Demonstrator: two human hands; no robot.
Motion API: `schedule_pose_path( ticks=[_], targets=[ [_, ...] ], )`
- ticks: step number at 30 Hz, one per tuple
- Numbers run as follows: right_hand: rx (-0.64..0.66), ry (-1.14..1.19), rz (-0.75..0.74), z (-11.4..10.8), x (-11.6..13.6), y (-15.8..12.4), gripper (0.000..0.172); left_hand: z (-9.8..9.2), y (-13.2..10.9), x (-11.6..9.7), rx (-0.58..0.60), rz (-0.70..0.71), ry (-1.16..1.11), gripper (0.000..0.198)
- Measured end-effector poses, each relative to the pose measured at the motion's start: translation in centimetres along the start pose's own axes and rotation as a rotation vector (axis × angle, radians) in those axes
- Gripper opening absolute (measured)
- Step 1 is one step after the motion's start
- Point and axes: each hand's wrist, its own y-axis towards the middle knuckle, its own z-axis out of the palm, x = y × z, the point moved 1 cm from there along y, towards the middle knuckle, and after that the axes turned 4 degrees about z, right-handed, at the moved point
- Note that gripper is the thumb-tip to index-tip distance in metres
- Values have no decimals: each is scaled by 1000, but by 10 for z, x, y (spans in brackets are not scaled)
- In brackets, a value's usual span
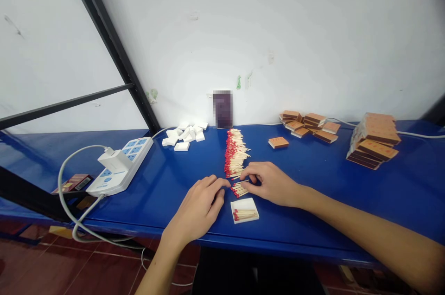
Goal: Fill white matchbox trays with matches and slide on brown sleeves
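Beside the red heads of a small group of matches, my left hand rests low over the blue table, its index finger stretched out and holding nothing. From the other side, my right hand reaches to the plain wooden ends of the same group. Its thumb and index finger are a little apart at the matches; the other fingers are curled. Just in front lies a white matchbox tray with several matches in it. Behind my hands stretches a long pile of red-headed matches, reaching back towards the wall.
White matchbox trays lie at the back left. Orange-brown matchbox sleeves are heaped at the back right, with one sleeve apart and a bigger stack farther right. A power strip with a cable stands left on the table.
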Motion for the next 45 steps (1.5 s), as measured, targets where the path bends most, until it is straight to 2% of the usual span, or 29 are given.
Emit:
schedule_pose_path(
  ticks=[14,23,33,45],
  targets=[
    [27,-18,-11,0,-1,1,10,1,0,0,-6,-1,18,28],
    [54,-13,-45,-5,0,-2,19,0,-1,0,-6,1,20,29],
    [200,-64,-145,-22,4,-9,25,0,-1,-1,-19,4,16,32],
    [185,-102,-125,-12,0,-6,26,0,0,-2,-13,-6,21,32]
  ],
)
